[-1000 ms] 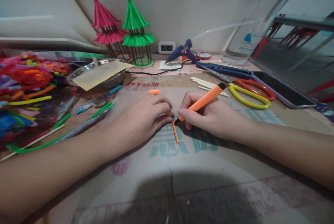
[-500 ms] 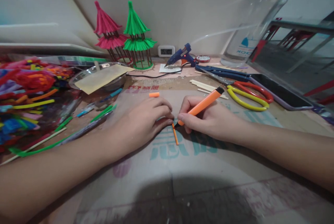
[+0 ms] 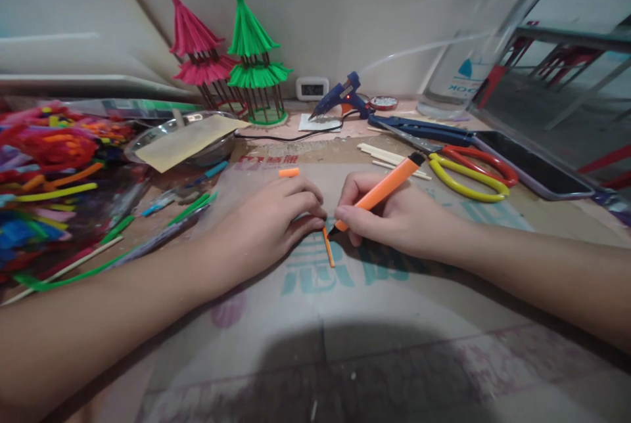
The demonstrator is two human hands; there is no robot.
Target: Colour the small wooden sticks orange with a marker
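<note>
My right hand [image 3: 377, 209] is closed round an orange marker [image 3: 382, 193], whose dark tip points down and to the left. That tip meets a short, thin orange stick [image 3: 329, 252] lying on the printed cardboard [image 3: 276, 337]. With its fingertips, my left hand [image 3: 280, 213] pins the far end of the stick to the board; the fingers are curled and hide that end. Just beyond the left hand lies the orange marker cap [image 3: 288, 173]. Several pale sticks [image 3: 389, 159] rest behind my right hand.
Scissors [image 3: 468, 173], pliers [image 3: 419, 132] and a phone [image 3: 532, 163] lie at the right. A glue gun [image 3: 340, 98], a small clock [image 3: 312, 89], a green model tower [image 3: 256, 68] and a pink one [image 3: 197, 35] stand behind. Colourful pipe cleaners [image 3: 49, 167] and a metal bowl [image 3: 217, 144] are left.
The view has shifted slightly. My left hand still pins the stick, and the marker tip remains against it in my right hand, with almost no visible movement.
</note>
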